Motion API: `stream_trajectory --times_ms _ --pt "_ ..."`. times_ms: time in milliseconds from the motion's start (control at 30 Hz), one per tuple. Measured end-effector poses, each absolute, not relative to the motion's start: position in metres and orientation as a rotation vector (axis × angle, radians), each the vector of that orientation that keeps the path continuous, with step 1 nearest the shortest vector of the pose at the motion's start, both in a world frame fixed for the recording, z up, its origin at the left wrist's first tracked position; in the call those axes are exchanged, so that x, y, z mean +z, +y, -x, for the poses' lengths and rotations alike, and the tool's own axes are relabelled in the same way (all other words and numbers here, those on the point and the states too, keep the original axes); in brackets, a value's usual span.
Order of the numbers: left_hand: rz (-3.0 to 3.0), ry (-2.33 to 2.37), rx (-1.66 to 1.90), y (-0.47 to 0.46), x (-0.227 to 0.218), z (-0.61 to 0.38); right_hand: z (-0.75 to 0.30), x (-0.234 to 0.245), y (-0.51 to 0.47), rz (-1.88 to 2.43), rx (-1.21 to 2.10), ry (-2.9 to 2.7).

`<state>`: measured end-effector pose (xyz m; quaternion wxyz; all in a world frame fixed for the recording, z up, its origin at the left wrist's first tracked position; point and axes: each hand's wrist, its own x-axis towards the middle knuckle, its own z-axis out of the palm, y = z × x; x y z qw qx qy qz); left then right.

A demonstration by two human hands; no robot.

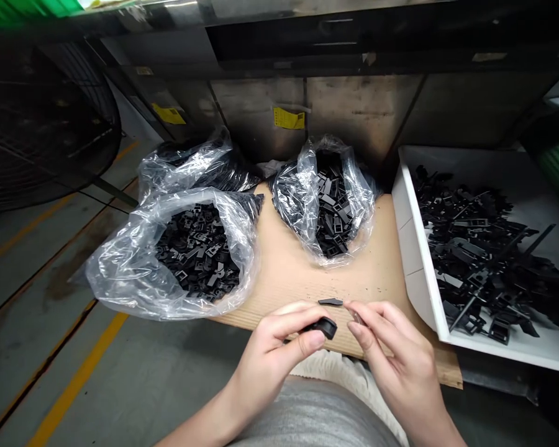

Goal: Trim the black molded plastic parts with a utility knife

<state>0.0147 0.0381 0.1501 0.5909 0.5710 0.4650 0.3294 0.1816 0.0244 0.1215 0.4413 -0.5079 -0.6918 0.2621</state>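
My left hand [284, 347] is closed, with thumb and fingers pinching a small black plastic part [325, 326] whose curved end sticks out toward the right. Across from it, my right hand [394, 347] is closed on what looks like a small knife [330, 302]; its thin dark blade points left, above and just beyond the black part. Fingers cover most of its handle. A small gap separates the two hands, which are over the near edge of the cardboard sheet [284, 267].
Clear plastic bags of small black parts stand at the left [121, 267] and back middle [291, 198], with another bag [186, 164] behind. A white bin [422, 267] at the right holds black parts and sprue-like sticks. A large fan [46, 124] stands far left, beneath a metal frame edge [144, 25].
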Motion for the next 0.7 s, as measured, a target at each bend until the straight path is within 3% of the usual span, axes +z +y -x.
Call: stream_trajectory --times_ms 233,567,700 --pt "-1.745 1.111 0.915 0.042 0.143 0.0 -0.166 0.124 0.021 1.234 1.023 -1.505" --pt "-1.96 1.199 1.021 0.036 0.138 0.011 -0.149 0.123 0.019 1.239 0.988 -1.596" --pt "-1.759 1.166 1.021 0.035 0.138 0.013 -0.147 0.121 0.023 1.237 1.034 -1.554"
